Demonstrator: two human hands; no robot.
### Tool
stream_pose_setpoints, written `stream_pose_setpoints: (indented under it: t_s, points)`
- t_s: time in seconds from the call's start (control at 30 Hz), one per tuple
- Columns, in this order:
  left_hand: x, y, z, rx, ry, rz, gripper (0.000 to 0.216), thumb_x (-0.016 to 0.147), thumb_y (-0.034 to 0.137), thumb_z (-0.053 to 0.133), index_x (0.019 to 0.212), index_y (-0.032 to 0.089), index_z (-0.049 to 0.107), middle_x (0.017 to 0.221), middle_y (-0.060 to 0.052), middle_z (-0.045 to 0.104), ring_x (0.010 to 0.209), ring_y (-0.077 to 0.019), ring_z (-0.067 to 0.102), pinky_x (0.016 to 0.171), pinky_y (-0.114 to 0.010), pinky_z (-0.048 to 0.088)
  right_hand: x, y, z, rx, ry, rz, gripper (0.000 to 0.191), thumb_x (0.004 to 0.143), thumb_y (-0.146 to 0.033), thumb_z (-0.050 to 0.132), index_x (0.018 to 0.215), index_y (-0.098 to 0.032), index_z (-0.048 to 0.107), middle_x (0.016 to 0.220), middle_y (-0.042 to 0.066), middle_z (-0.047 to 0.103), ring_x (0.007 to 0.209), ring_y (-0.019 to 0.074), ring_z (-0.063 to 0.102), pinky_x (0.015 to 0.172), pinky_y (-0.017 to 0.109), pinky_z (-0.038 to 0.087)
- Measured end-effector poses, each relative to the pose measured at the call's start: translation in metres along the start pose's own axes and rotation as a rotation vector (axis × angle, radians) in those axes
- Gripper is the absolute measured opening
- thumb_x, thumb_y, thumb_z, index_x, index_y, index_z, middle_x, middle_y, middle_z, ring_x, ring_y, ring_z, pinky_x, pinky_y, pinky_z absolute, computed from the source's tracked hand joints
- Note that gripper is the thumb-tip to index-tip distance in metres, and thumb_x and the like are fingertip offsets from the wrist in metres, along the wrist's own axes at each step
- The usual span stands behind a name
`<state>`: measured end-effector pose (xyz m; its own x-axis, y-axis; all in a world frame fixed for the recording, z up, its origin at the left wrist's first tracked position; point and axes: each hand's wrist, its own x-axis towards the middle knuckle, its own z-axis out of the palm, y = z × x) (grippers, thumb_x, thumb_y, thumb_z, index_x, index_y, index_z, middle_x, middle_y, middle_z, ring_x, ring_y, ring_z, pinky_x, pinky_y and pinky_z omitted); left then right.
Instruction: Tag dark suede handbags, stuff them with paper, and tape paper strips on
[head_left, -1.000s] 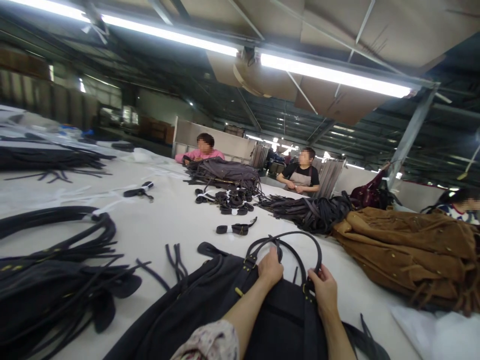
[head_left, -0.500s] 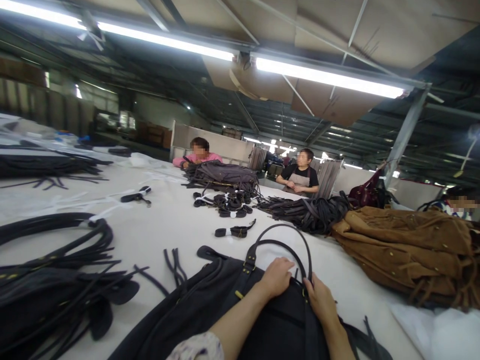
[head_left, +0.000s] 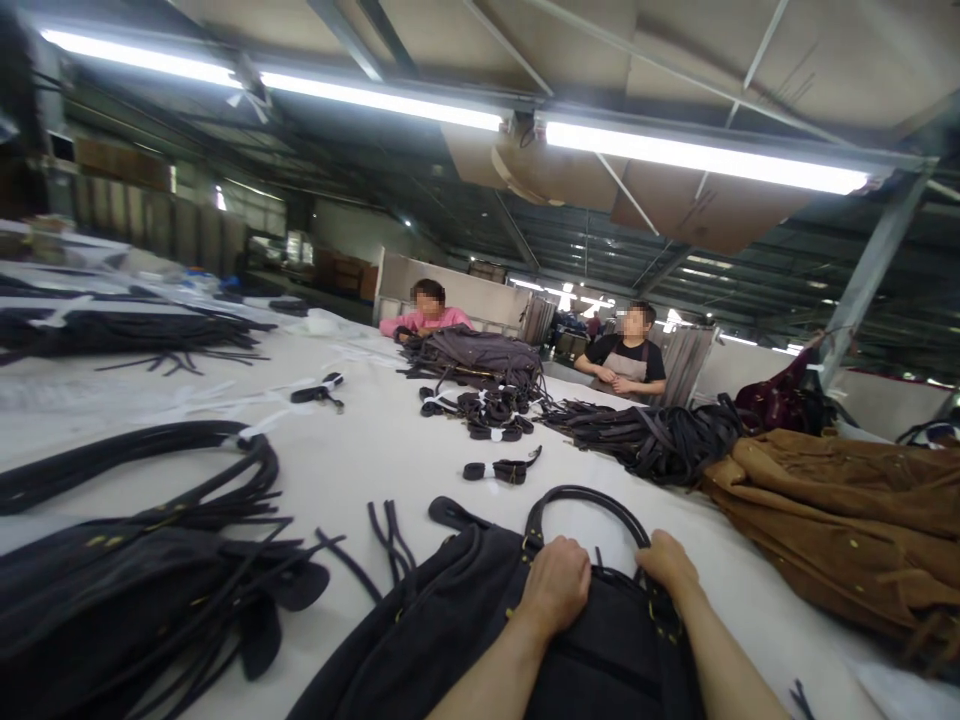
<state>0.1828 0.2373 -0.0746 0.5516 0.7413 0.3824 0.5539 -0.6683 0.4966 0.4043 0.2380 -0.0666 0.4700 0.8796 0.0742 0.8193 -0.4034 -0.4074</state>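
Observation:
A black handbag (head_left: 600, 655) lies before me on the white table, its two looped handles (head_left: 592, 495) pointing away from me. My left hand (head_left: 559, 585) is closed, its fingers curled over the bag's top edge beside the left handle base. At the right handle base, my right hand (head_left: 667, 562) is closed around the handle; its fingertips are partly hidden. Brass-coloured rings and studs show where the handles join the bag. Dark tassel strips (head_left: 391, 540) stick out at the bag's left side.
Another black bag (head_left: 172, 590) lies at left. Rolled black straps (head_left: 501, 470) and a heap of dark straps (head_left: 660, 435) are further back. Brown bags (head_left: 847, 510) are piled at right. Two people (head_left: 626, 355) (head_left: 431, 312) are across the white table (head_left: 375, 440).
The two handles, apart before, now lie together and lower. My left fingers have curled in, and my right hand has turned over the handle base. The view has shifted left.

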Motion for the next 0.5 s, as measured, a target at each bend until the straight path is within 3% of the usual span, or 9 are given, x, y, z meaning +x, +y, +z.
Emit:
stream_pose_setpoints:
  t_s: [0.1,0.17,0.23,0.33,0.4,0.5]
  points:
    - [0.0,-0.003,-0.008,-0.16,0.078,-0.007,0.029,0.081,0.011,0.046,0.1,0.016,0.067,0.108,-0.011,0.063,0.109,-0.0248,0.052,0.1,-0.038,0.038,0.011,-0.006,-0.028,0.029,0.055,-0.081,0.023,0.067,-0.019,0.048,0.084,-0.014,0.062,0.076,0.011,0.068,0.074,0.0247,0.065,0.06,0.03,0.043]
    - [0.004,-0.004,-0.016,-0.296,0.141,-0.042,0.038,0.078,0.008,0.047,0.112,0.017,0.063,0.124,-0.011,0.057,0.121,-0.0239,0.045,0.107,-0.037,0.031,0.008,-0.011,-0.053,0.056,0.118,-0.153,0.024,0.068,-0.019,0.045,0.086,-0.015,0.06,0.073,0.007,0.066,0.07,0.0218,0.062,0.058,0.028,0.042]
    - [0.011,-0.001,-0.026,-0.459,0.168,-0.105,0.036,0.079,0.012,0.048,0.113,0.016,0.062,0.126,-0.012,0.056,0.121,-0.0247,0.047,0.105,-0.038,0.034,-0.005,-0.016,-0.077,0.079,0.168,-0.247,0.026,0.07,-0.018,0.043,0.092,-0.016,0.057,0.075,0.005,0.065,0.07,0.0193,0.061,0.06,0.027,0.043]
    - [0.024,0.015,-0.042,-0.752,0.06,-0.207,0.028,0.086,0.031,0.047,0.099,0.013,0.065,0.103,-0.015,0.066,0.089,-0.0248,0.063,0.07,-0.035,0.051,-0.043,-0.022,-0.095,0.071,0.216,-0.388,0.028,0.077,-0.019,0.042,0.103,-0.018,0.053,0.085,0.004,0.066,0.078,0.0181,0.062,0.068,0.026,0.046]
    - [0.029,0.033,-0.052,-0.953,-0.066,-0.234,0.036,0.085,0.044,0.049,0.095,0.012,0.063,0.096,-0.015,0.068,0.07,-0.0206,0.064,0.047,-0.026,0.044,-0.075,-0.024,-0.091,0.025,0.251,-0.433,0.026,0.083,-0.018,0.038,0.106,-0.018,0.051,0.09,0.006,0.065,0.081,0.0192,0.061,0.07,0.028,0.046]
    - [0.034,0.058,-0.066,-1.207,-0.196,-0.236,0.045,0.082,0.056,0.053,0.099,0.014,0.06,0.105,-0.015,0.067,0.062,-0.0132,0.06,0.039,-0.018,0.031,-0.119,-0.028,-0.068,-0.086,0.282,-0.446,0.029,0.087,-0.012,0.029,0.102,-0.016,0.053,0.09,0.01,0.063,0.081,0.0221,0.06,0.072,0.032,0.046]
